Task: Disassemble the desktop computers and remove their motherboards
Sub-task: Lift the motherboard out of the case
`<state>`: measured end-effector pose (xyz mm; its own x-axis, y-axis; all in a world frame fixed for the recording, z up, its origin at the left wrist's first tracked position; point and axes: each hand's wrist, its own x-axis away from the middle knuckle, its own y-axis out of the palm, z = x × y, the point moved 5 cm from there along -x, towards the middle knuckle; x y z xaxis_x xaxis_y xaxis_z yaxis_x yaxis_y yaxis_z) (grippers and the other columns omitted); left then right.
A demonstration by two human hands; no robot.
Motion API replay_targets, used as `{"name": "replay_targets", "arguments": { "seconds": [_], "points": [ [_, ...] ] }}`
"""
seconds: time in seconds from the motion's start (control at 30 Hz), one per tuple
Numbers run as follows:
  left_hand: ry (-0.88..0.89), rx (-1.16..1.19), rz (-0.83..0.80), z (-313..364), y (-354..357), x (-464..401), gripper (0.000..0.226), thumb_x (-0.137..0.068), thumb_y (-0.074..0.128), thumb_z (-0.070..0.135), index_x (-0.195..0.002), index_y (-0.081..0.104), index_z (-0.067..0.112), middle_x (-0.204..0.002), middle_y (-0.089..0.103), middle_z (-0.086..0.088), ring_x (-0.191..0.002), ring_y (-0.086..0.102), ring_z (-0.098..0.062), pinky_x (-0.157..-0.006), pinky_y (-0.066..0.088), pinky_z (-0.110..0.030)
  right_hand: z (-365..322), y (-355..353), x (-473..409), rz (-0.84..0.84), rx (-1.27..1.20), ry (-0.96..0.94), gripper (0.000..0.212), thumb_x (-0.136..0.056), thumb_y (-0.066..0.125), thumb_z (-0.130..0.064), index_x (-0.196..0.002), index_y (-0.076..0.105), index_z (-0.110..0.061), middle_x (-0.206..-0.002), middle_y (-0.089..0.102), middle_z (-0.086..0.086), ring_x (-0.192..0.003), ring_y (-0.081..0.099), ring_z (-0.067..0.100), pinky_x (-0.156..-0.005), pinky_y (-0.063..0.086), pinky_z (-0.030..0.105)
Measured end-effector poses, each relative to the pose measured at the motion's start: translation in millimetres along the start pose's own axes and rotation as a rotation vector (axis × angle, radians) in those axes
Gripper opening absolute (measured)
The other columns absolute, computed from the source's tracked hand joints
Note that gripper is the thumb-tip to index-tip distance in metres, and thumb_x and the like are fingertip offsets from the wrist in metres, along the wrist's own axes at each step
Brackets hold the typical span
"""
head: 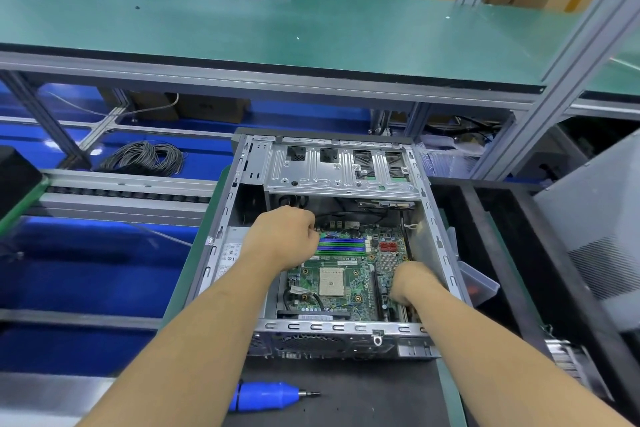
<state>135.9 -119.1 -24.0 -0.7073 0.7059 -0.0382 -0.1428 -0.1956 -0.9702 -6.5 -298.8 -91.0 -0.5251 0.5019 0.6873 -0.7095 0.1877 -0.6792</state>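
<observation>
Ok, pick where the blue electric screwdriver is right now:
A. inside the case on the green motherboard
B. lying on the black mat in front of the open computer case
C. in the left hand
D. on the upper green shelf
B: the blue electric screwdriver lies on the black mat in front of the open metal computer case, held by neither hand.

So much colour in this one. The motherboard is green, with blue and green striped RAM slots, a small cluster of red ports and a pale beige CPU socket. The case is bare silver metal with punched slots all over. The shelf above is teal green, the lower surfaces bright blue. The screwdriver down front is blue with a dark tip, on a black mat. There's a grey cable coil too.
</observation>
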Motion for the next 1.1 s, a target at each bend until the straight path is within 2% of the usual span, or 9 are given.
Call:
{"name": "replay_targets", "arguments": {
  "seconds": [0.17, 0.3, 0.47, 0.53, 0.67, 0.77, 0.83, 0.9, 1.1],
  "points": [
    [-0.001, -0.002, -0.007, 0, -1, 0, 0.019, -0.088, 0.042, 0.027, -0.08, 0.059, 0.021, -0.077, 0.062, 0.006, -0.074, 0.057, -0.017, -0.063, 0.048, -0.03, 2, -3, 2, 0.06, 0.001, 0.017, 0.03, -0.101, 0.05, -0.026, -0.122, 0.061, -0.007, -0.117, 0.064, 0.003, -0.099, 0.066, 0.017, -0.079, 0.053, 0.025],
    [-0.004, -0.005, -0.012, 1, -1, 1, 0.019, -0.088, 0.043, 0.027, -0.079, 0.058, 0.021, -0.075, 0.061, 0.006, -0.072, 0.056, -0.016, -0.064, 0.05, -0.031, 3, -5, 3, 0.081, -0.014, 0.02, 0.029, -0.102, 0.05, -0.025, -0.121, 0.061, -0.008, -0.119, 0.065, 0.002, -0.104, 0.066, 0.015, -0.085, 0.054, 0.024],
    [-0.017, -0.002, -0.018, 1, -2, 1, 0.018, -0.087, 0.044, 0.026, -0.079, 0.059, 0.02, -0.074, 0.061, 0.005, -0.07, 0.056, -0.017, -0.064, 0.051, -0.032, 2, -4, 3, 0.052, -0.053, 0.018, 0.027, -0.1, 0.052, -0.019, -0.123, 0.062, -0.008, -0.119, 0.065, 0.003, -0.092, 0.064, 0.018, -0.082, 0.055, 0.025],
    [-0.011, -0.016, -0.033, 2, -2, 1, 0.018, -0.087, 0.043, 0.027, -0.079, 0.058, 0.02, -0.074, 0.061, 0.005, -0.07, 0.056, -0.018, -0.063, 0.049, -0.031, -1, -6, 4, 0.113, -0.091, 0.021, 0.022, -0.097, 0.053, -0.013, -0.115, 0.066, -0.008, -0.111, 0.067, 0.005, -0.096, 0.067, 0.02, -0.078, 0.056, 0.027],
    [-0.005, -0.083, -0.075, 3, 1, 0, 0.02, -0.088, 0.042, 0.028, -0.085, 0.062, 0.022, -0.082, 0.064, 0.005, -0.078, 0.058, -0.021, -0.068, 0.052, -0.033, -4, -20, 8, 0.352, -0.232, 0.004, 0.014, -0.094, 0.053, -0.012, -0.081, 0.058, -0.012, -0.081, 0.062, 0.003, -0.074, 0.063, 0.024, -0.061, 0.052, 0.031],
    [-0.044, -0.204, -0.157, 1, 7, -3, 0.02, -0.089, 0.044, 0.028, -0.089, 0.062, 0.021, -0.083, 0.064, 0.002, -0.079, 0.061, -0.024, -0.067, 0.048, -0.032, -14, -13, -1, 0.229, -0.378, -0.081, 0.023, -0.095, 0.055, -0.023, -0.075, 0.052, -0.013, -0.076, 0.059, 0.002, -0.067, 0.06, 0.02, -0.059, 0.052, 0.029],
    [-0.058, -0.348, -0.206, 3, 13, -5, 0.016, -0.09, 0.047, 0.025, -0.076, 0.051, 0.02, -0.073, 0.054, 0.002, -0.066, 0.055, -0.022, -0.062, 0.037, -0.031, -20, -9, -4, 0.169, -0.409, -0.132, 0.027, -0.094, 0.058, -0.025, -0.072, 0.049, -0.013, -0.071, 0.056, 0.002, -0.061, 0.055, 0.017, -0.054, 0.047, 0.026],
    [-0.067, -0.4, -0.216, 8, 15, -10, 0.027, -0.092, 0.047, 0.024, -0.067, 0.037, 0.02, -0.068, 0.043, 0.003, -0.057, 0.045, -0.019, -0.059, 0.03, -0.031, -24, -6, -6, 0.133, -0.395, -0.167, 0.03, -0.093, 0.061, -0.027, -0.07, 0.048, -0.013, -0.069, 0.054, 0.002, -0.058, 0.052, 0.016, -0.051, 0.042, 0.024],
    [0.102, -0.339, -0.281, 38, 28, -24, 0.027, -0.097, 0.042, 0.03, -0.072, 0.043, 0.019, -0.07, 0.051, 0.002, -0.068, 0.052, -0.025, -0.071, 0.04, -0.036, -23, 4, -11, 0.095, -0.296, -0.131, 0.018, -0.091, 0.061, -0.018, -0.075, 0.052, -0.013, -0.079, 0.062, 0.003, -0.069, 0.061, 0.018, -0.061, 0.053, 0.029]
  ]
}}
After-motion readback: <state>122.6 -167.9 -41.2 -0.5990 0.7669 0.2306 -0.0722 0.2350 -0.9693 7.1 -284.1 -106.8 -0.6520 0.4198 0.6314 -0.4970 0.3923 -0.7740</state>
